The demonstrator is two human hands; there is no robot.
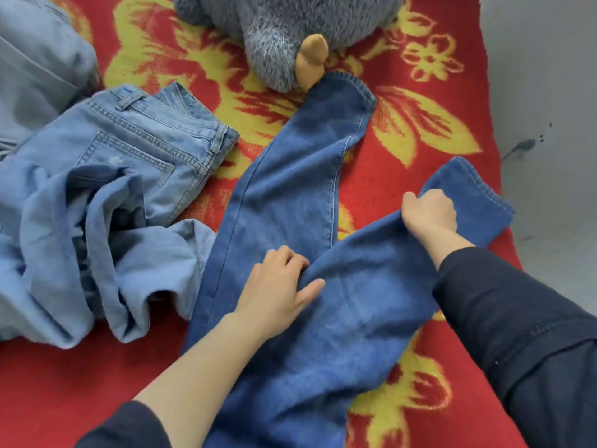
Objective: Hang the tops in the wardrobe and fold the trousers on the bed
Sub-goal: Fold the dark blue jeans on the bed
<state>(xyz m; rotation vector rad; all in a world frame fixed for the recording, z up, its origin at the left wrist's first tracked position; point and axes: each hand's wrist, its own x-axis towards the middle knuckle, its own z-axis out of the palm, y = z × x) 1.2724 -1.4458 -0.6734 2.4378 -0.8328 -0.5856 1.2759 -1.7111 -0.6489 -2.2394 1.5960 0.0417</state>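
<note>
Lying on the bed (pixel 436 92) with its red-and-yellow flowered cover, the dark blue trousers (pixel 290 189) stretch toward the viewer from the grey plush toy (pixel 284 33). One leg's hem touches the toy's tan foot. The right hand (pixel 429 215) grips the other leg close to its hem, and that leg angles off below and right of the toy. The left hand (pixel 277 286) sits where the legs fork, fingers curled into a fold of cloth, thumb laid along it. Below and left of the toy, light blue jeans (pixel 129 150) lie crumpled; a paler garment (pixel 38 59) sits left of the toy.
</note>
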